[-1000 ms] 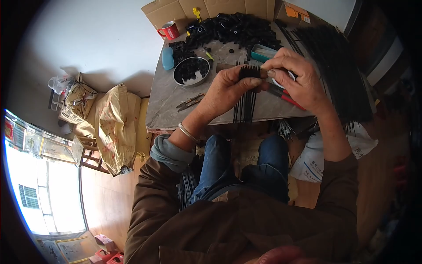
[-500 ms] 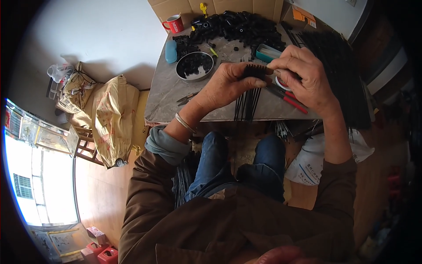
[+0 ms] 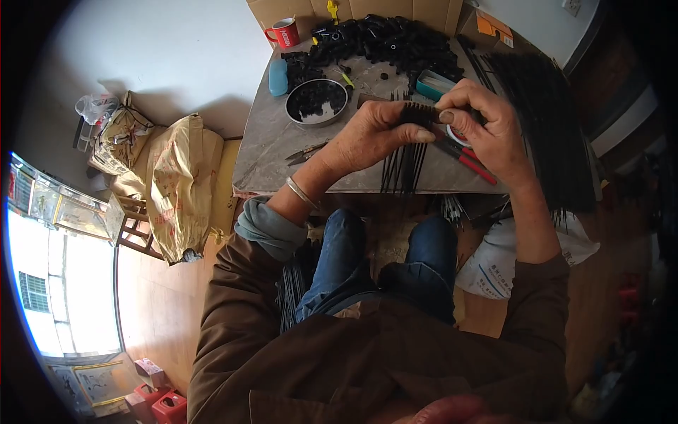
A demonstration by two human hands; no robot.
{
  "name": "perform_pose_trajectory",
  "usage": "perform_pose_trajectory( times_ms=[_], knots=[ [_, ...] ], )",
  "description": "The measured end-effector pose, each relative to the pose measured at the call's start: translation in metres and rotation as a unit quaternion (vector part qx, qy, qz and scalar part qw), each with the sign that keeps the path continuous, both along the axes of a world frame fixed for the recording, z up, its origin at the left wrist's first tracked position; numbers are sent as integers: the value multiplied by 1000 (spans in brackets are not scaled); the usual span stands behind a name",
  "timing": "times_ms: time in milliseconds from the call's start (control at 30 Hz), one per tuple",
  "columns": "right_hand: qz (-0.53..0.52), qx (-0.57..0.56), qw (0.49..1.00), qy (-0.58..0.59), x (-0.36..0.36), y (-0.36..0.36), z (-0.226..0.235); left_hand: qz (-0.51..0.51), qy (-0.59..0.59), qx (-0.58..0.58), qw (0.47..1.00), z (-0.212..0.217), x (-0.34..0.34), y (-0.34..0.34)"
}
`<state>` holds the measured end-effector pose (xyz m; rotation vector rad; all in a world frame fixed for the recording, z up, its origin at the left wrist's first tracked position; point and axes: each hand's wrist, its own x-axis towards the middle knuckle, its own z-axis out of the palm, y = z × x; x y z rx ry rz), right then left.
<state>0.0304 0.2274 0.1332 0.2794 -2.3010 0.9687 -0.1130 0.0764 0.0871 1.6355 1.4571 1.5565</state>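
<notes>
Over the table's front part, my left hand [image 3: 378,134] is closed around a bundle of thin black rods [image 3: 404,166]. Their lower ends hang toward my knees. At the top, a row of small black pieces [image 3: 419,112] sits between my left thumb and fingers. My right hand [image 3: 487,124] pinches thumb to forefinger at the right end of that row. Whatever is between those fingertips is too small to make out. Just below the right hand lies a red-handled tool [image 3: 477,168], partly covered.
Black plastic parts [image 3: 385,42] heap along the back of the grey table [image 3: 265,155]. A round metal bowl [image 3: 288,113] of small black pieces, a red mug [image 3: 284,33], a blue case [image 3: 278,78] and scissors [image 3: 305,152] lie leftward. Long black rods [image 3: 547,113] cover the right side.
My right hand's fingers have turned and lowered slightly against the end of the row. The left hand keeps its hold on the rods. The whole view has shifted a little.
</notes>
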Motion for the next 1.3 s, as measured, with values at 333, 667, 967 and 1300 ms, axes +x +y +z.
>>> perform_pose_trajectory(
  times_ms=[333,667,967,1300],
  knots=[
    [15,118,993,20,-7,9,17,-4,56,-27,998,7,-2,0],
    [65,49,997,-2,-23,10,10,-3,32,1,999,3,-5,4],
    [7,101,993,62,-36,-15,4,57,57,0,997,-5,-7,4],
    [26,74,995,61,-47,-22,-2,145,416,-38,897,-105,-3,-2]
  ],
)
